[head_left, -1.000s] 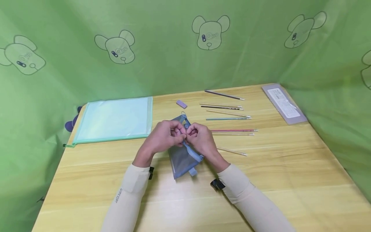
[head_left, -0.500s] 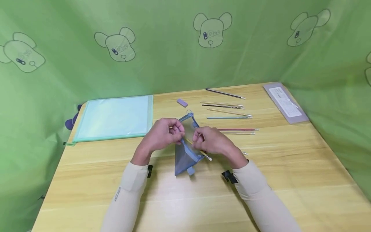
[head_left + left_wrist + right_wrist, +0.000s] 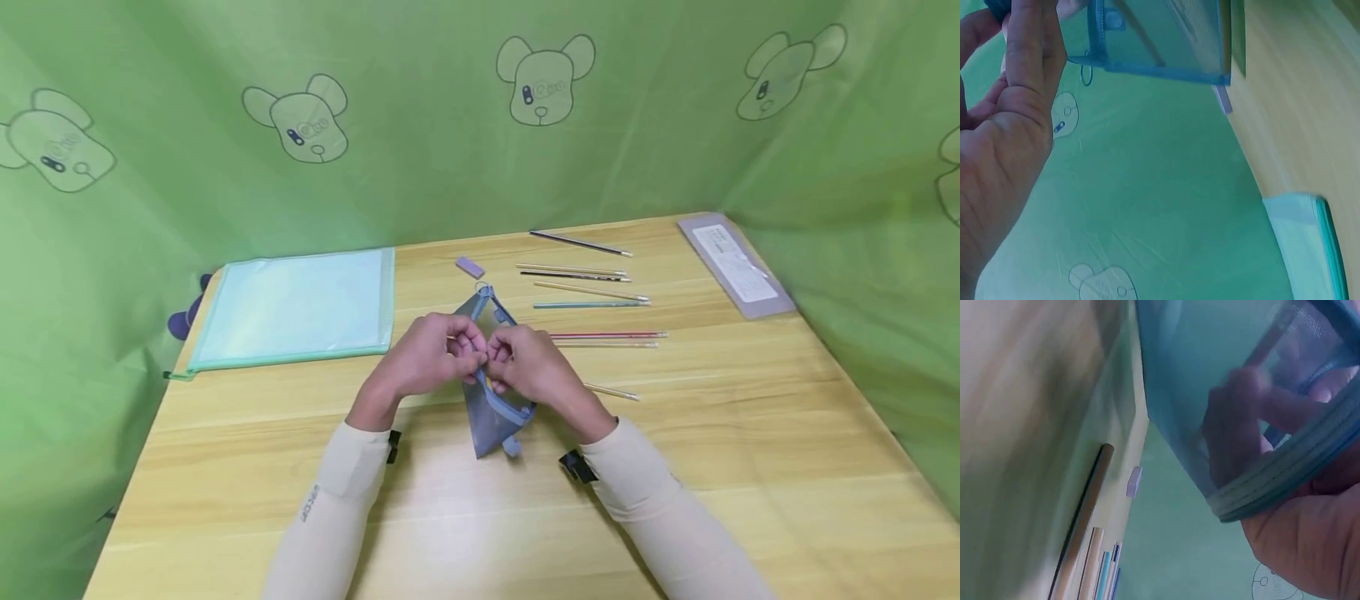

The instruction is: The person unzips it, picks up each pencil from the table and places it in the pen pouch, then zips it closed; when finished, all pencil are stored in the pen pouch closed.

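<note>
the left hand (image 3: 435,354) is closed in a pinch on the rim of the mesh pouch (image 3: 491,425). the right hand (image 3: 528,362) has bent fingers inside the pouch mouth; whether these grip anything cannot be determined. the pouch is tilted between both hands, over the middle of the surface (image 3: 300,483). a stick-like item (image 3: 1141,31) shows through the mesh. beyond the right hand, pencils (image 3: 588,305) lie to the right; far: purple eraser (image 3: 470,267). far left: zip folder (image 3: 292,308). far right: lilac flat item (image 3: 738,267).
</note>
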The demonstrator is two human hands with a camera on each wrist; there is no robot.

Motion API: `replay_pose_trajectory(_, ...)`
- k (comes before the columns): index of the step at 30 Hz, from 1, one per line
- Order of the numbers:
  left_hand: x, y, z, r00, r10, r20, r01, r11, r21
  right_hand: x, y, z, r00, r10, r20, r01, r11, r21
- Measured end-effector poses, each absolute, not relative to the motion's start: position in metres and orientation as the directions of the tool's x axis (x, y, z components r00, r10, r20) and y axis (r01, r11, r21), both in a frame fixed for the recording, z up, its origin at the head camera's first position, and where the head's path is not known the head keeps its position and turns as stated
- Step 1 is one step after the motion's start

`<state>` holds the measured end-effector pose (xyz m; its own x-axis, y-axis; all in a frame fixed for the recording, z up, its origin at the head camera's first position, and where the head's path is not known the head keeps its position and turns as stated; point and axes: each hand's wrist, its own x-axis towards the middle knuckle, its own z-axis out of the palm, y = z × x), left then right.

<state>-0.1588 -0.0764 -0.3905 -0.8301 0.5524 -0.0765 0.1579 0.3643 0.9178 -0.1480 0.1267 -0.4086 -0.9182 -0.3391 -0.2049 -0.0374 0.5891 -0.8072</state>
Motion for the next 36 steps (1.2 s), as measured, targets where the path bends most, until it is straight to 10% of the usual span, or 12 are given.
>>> replay_pose_trajectory(19, -0.161, -0.103, -0.381, -0.872, 0.475, -0.12, 0.123, 0.449, 0.885, -0.165, 0.223, -0.383, -0.869, -0.411, -0.276, -0.168, 0.769, -0.617)
replay_pose_trajectory(36, -0.162, -0.106, -0.381, -0.865, 0.487, -0.123, 0.163, 0.503, 0.849, -0.169, 0.21, -0.419, -0.821, -0.405, -0.403, -0.261, 0.893, -0.367)
